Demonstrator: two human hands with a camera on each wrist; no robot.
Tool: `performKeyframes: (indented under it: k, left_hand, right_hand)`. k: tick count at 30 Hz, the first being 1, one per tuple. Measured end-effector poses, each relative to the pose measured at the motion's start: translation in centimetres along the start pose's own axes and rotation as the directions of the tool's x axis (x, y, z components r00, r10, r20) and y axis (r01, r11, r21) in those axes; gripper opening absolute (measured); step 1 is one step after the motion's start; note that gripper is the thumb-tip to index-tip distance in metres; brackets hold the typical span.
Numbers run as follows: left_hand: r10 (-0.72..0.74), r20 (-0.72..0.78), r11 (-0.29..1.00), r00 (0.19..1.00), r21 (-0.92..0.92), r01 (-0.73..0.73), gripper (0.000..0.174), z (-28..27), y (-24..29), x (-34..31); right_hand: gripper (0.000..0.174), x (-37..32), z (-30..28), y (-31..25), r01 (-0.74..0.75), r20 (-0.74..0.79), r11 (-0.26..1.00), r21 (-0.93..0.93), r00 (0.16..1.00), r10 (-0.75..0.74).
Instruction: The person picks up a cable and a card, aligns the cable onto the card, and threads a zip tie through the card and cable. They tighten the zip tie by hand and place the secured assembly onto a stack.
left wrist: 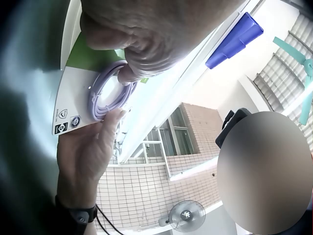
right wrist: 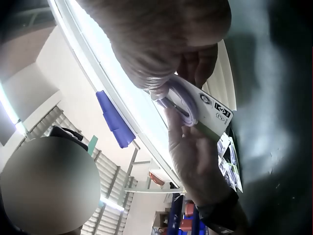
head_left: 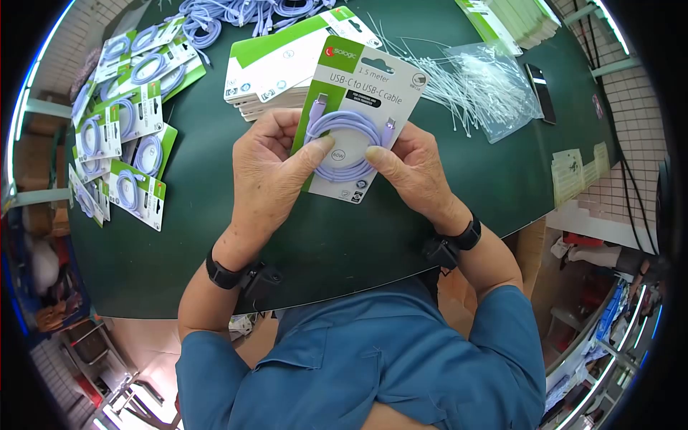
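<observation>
Operator: Where is the card sitting?

Inspector: Held clear of the dark green surface (head_left: 215, 236), ahead of your chest. The USB-C cable card (head_left: 369, 86) is tilted with its printed face toward you, and the coiled purple cable (head_left: 344, 147) lies on it.

Operator: And the hold?

Inspector: Your left grip (head_left: 269, 168) clasps the card's left edge with its thumb pressed on the coil. Your right grip (head_left: 412, 172) pinches the right edge the same way. Your fingers go behind the card, likely as backing so the thumbs hold the coil flat.

Operator: Around it?

Inspector: A stack of cards (head_left: 276, 68) lies just beyond. Carded cables (head_left: 122, 136) are to your left — a bag of cable ties (head_left: 494, 82) to your right.
</observation>
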State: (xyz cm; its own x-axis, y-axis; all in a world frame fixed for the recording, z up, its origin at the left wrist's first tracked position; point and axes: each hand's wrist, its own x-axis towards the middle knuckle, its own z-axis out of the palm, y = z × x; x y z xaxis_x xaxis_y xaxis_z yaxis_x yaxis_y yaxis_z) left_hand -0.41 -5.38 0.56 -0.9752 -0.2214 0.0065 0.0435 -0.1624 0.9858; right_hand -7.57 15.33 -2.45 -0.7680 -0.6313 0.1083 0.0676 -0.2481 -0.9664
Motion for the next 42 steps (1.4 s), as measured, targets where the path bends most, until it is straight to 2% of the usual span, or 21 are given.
performKeyframes:
  k: [6,10,13,15,19,20,21,22,23,24,26,31,37,42]
  left_hand:
    - [0.004,0.068,0.987,0.998,-0.164,0.008,0.031,-0.1,-0.5,0.2]
    - [-0.010,0.109,0.989,0.994,-0.147,0.026,0.029,-0.8,-1.0,0.2]
    - [-0.056,0.105,0.987,0.993,-0.143,0.070,0.027,-1.0,-1.1,0.3]
    - [-0.079,0.108,0.985,0.991,-0.142,0.094,0.027,-0.8,-0.8,0.4]
    - [-0.159,0.000,0.980,0.987,-0.118,0.158,0.027,0.7,-0.1,0.3]
    - [0.027,-0.123,0.997,0.992,0.074,-0.018,0.030,1.4,0.0,0.1]
    - [0.231,-0.202,0.945,0.952,0.281,-0.170,0.033,1.9,0.1,-0.1]
    - [0.437,-0.229,0.826,0.870,0.485,-0.288,0.035,2.1,0.2,-0.2]
    - [0.436,-0.219,0.823,0.873,0.488,-0.289,0.035,1.9,0.2,-0.2]
    - [0.571,-0.095,0.656,0.816,0.649,-0.384,0.038,1.5,0.3,-0.1]
    - [0.721,0.224,0.209,0.656,0.832,-0.514,0.043,0.7,0.2,-0.1]
    - [0.728,0.347,0.047,0.591,0.835,-0.549,0.039,1.0,0.0,0.8]
    - [0.740,0.382,0.054,0.553,0.787,-0.615,0.029,1.8,0.0,2.2]
    - [0.747,0.390,0.128,0.538,0.710,-0.693,0.025,2.1,-1.1,2.9]
  right_hand:
    - [0.034,0.0,-0.8,-1.1,-0.067,-0.013,0.997,-0.027,0.998,0.067]
    - [0.032,0.0,-0.8,-0.8,-0.078,0.020,0.997,-0.005,0.997,0.079]
    - [0.032,0.1,-0.7,-0.7,-0.073,0.024,0.997,0.003,0.997,0.073]
    - [0.033,0.3,-0.5,-0.8,-0.086,-0.007,0.995,-0.058,0.996,0.086]
    - [0.033,0.3,0.1,-0.3,-0.053,-0.026,0.993,-0.104,0.998,0.050]
    - [0.033,0.2,0.2,-0.2,-0.033,-0.028,0.994,-0.108,0.999,0.030]
    - [0.033,0.2,0.3,-0.2,-0.032,-0.033,0.994,-0.104,0.999,0.029]
    - [0.034,0.2,0.3,-0.3,-0.032,-0.041,0.993,-0.115,0.999,0.028]
    - [0.034,0.3,0.2,-0.5,-0.031,-0.049,0.992,-0.126,0.998,0.025]
    - [0.034,0.3,0.3,-0.7,-0.031,-0.060,0.990,-0.136,0.998,0.023]
    - [0.035,0.2,0.3,-0.6,-0.029,-0.050,0.992,-0.124,0.998,0.023]
    - [0.039,0.0,0.3,-0.3,0.005,-0.002,0.994,-0.106,1.000,-0.006]
    - [0.044,-0.3,0.8,-0.5,0.095,-0.035,0.988,-0.119,0.994,-0.100]
    - [0.048,-0.7,0.4,-0.3,0.065,-0.057,0.996,-0.061,0.996,-0.069]
